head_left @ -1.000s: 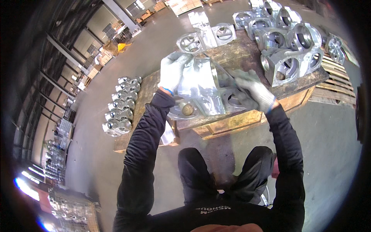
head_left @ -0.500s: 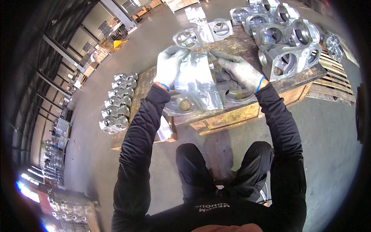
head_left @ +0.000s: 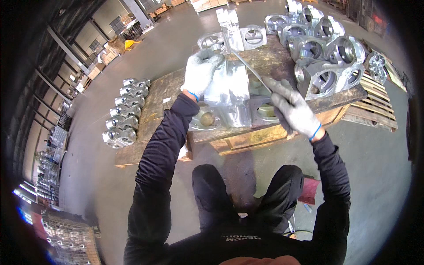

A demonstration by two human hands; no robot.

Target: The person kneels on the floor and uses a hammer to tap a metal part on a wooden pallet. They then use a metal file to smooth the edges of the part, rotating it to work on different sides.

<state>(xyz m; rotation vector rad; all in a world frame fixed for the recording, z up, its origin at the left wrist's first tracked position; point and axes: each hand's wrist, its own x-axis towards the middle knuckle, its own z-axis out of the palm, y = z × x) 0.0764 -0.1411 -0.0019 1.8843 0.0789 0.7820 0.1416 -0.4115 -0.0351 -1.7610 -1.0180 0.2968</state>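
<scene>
A bright silver metal casting [head_left: 232, 84] with a smooth middle stands on the wooden bench in front of me; round bores show at its near side. My left hand [head_left: 201, 73], in a white glove, has its fingers curled over the casting's far left edge. Gloved too, my right hand [head_left: 293, 106] is closed around the near end of a thin metal rod [head_left: 251, 69]. The rod slants up and left, its far end over the casting's far edge; its exact kind I cannot make out. A brownish round thing [head_left: 207, 119] sits in the near left bore.
Beyond stands another casting [head_left: 254, 36]. Several more are stacked on the bench [head_left: 172, 95] at the right. Smaller metal parts [head_left: 126, 110] line the left edge. A wooden pallet [head_left: 373, 104] lies to the right, a red piece [head_left: 310, 191] on the floor by my leg.
My right hand has moved right and toward me, off the casting, and the rod now shows clearly between it and the casting. My left hand stays at the casting's left side.
</scene>
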